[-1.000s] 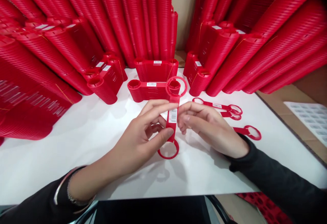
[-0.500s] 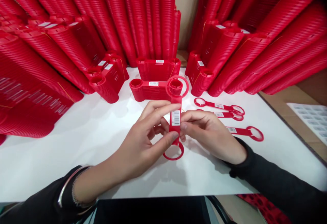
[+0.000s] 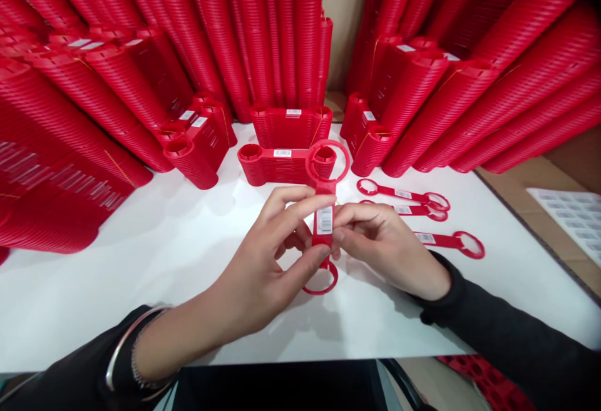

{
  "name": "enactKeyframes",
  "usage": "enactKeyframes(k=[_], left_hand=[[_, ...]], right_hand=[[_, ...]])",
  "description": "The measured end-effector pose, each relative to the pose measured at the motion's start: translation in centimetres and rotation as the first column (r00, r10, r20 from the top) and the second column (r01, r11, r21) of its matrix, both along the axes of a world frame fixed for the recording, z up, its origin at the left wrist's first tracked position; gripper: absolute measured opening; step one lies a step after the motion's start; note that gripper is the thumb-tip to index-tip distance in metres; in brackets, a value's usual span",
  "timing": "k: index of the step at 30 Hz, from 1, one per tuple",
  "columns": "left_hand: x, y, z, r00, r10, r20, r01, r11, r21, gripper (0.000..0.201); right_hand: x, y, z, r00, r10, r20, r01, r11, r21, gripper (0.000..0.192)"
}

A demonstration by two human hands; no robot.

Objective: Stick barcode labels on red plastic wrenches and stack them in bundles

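Observation:
Upright over the table, a red plastic strip with a ring at each end (image 3: 322,188) is held between my hands. A white barcode label (image 3: 324,221) on its middle faces me. My left hand (image 3: 263,267) grips it from the left, thumb low and index finger across the front above the label. At the strip's right edge, the thumb and fingers of my right hand (image 3: 387,248) are pinched together by the label. A thin orange line, perhaps a rubber band, shows just above my right fingertips. Just beyond stands a stack of such strips (image 3: 275,170).
Several loose red strips (image 3: 444,241) lie on the white table (image 3: 141,286) to the right. Tall red stacks (image 3: 206,29) line the back and both sides, some bound with orange bands. A printed white sheet (image 3: 570,217) lies at far right on cardboard.
The held strip and its label have shifted very slightly right, and the label has turned a little. My left fingers moved with it; my right hand is almost still.

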State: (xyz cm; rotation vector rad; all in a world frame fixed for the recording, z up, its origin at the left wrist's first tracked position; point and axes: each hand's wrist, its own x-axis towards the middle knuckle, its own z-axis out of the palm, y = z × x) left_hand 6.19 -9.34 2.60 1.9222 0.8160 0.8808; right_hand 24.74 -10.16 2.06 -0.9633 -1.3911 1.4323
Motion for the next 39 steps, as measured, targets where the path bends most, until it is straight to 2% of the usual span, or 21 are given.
enactKeyframes(k=[7, 16, 29, 39], left_hand=[[0.01, -0.26, -0.16, 1.000, -0.003, -0.016, 0.004, 0.997, 0.071, 0.046], [-0.06, -0.20, -0.02, 1.000, 0.001, 0.002, -0.001, 0.999, 0.040, 0.045], [0.07, -0.31, -0.04, 1.000, -0.017, 0.022, 0.016, 0.999, 0.045, 0.045], [0.13, -0.31, -0.12, 0.999, -0.015, 0.034, 0.013, 0.999, 0.050, 0.047]], right_hand=[[-0.43, 0.09, 0.19, 0.999, -0.039, 0.015, 0.039, 0.999, 0.015, 0.017], [-0.18, -0.02, 0.21, 0.999, 0.010, -0.051, -0.011, 1.000, -0.010, 0.007], [-0.39, 0.10, 0.04, 0.999, -0.012, -0.048, 0.013, 1.000, 0.006, 0.012], [-0.22, -0.05, -0.03, 0.996, 0.021, -0.087, -0.022, 1.000, -0.014, 0.012]])
